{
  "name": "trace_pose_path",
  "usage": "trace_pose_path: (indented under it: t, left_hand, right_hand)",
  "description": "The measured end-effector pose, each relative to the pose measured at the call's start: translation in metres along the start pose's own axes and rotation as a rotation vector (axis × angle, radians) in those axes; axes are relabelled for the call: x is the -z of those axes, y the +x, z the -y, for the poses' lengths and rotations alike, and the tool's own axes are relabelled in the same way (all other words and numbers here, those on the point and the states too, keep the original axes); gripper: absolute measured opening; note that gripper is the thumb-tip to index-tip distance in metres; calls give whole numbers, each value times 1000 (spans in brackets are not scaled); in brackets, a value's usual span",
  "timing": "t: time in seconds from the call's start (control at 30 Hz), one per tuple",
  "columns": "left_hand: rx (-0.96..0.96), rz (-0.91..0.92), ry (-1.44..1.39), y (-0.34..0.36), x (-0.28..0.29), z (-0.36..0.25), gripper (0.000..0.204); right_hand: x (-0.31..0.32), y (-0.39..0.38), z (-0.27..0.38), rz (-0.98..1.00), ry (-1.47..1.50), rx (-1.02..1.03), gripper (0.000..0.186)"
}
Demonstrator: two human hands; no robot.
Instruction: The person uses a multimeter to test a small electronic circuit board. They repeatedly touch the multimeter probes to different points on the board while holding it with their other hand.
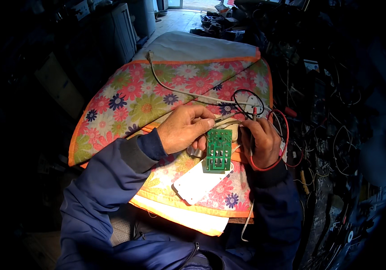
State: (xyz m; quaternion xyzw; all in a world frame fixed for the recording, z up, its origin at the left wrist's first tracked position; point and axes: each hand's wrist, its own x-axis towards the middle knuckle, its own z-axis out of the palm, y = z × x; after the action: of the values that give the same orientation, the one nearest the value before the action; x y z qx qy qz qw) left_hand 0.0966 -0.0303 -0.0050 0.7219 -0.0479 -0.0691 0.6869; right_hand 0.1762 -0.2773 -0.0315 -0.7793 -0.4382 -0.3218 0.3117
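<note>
A green circuit board point(219, 150) with rows of solder joints lies between my hands, over a white plastic casing point(197, 182). My left hand point(181, 130) is closed in a pinch at the board's upper left, its thumb and forefinger around a thin black test probe point(223, 118). Its other fingers curl beside the board, so their grip is partly hidden. My right hand point(265, 141) is wrapped around a dark, pen-like test probe point(252, 141) with a red lead point(286, 130). Beyond the board, a pale plastic piece point(234, 130) shows partly.
A flowered cloth point(148, 108) with an orange border covers the work surface. A white cable point(170, 87) with a plug point(149, 55) crosses it. A black wire loop point(234, 95) lies near a white plate point(252, 102). Dark, tangled clutter point(327, 135) fills the right side.
</note>
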Motion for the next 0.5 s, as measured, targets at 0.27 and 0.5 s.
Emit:
trace_pose_path:
  t: [0.27, 0.5]
  left_hand:
    - [-2, 4, -14, 0, 0, 0, 29]
    - [14, 13, -7, -1, -1, -3, 32]
  right_hand:
    - [0, 1, 2, -1, 8, -8, 23]
    - [1, 2, 3, -8, 10, -10, 22]
